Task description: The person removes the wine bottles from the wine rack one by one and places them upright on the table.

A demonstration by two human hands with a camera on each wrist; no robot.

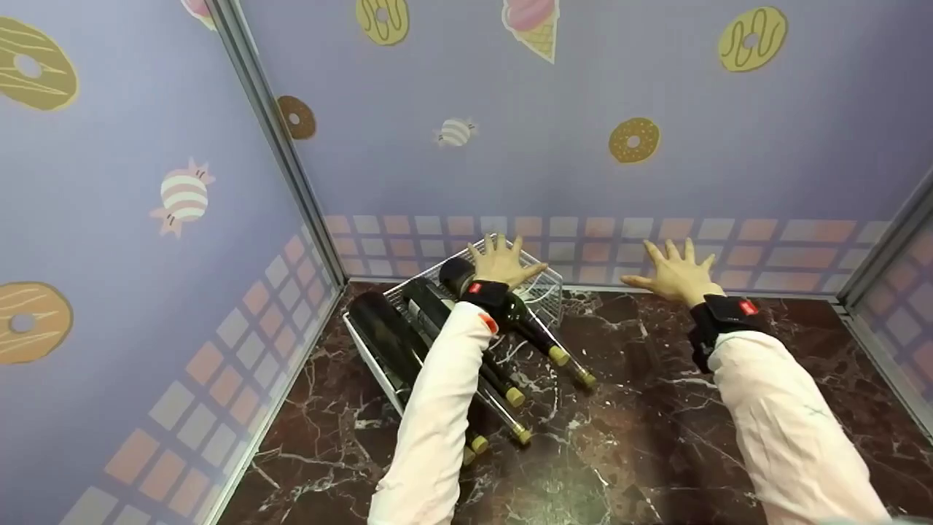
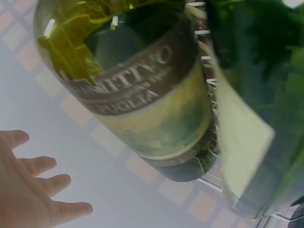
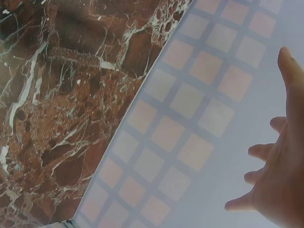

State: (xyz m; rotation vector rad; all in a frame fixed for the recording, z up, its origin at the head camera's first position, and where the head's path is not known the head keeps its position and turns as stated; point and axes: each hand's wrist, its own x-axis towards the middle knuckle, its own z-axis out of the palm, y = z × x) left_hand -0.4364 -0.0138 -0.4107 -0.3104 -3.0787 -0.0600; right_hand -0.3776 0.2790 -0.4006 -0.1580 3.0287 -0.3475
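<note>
Seemingly readying, left hand (image 1: 503, 264) near bottles (image 1: 383, 332) and right hand (image 1: 678, 275) at three o'clock spread empty fingers (image 2: 40, 165); gripping called for curling.

From where I stand it looks like a panelled booth, though whether in a shop, a lab or elsewhere I can't tell. Lilac walls (image 1: 547, 175) rise on the left, far and right sides, meeting at grey metal posts (image 1: 256, 80) in the far corners. They're printed with doughnuts (image 1: 621, 142), wrapped sweets (image 1: 184, 195) and ice cream (image 1: 531, 18) above pink and pale squares (image 1: 598, 251). Below spreads a dark red, white-veined marble-look surface (image 1: 656, 415).
</note>
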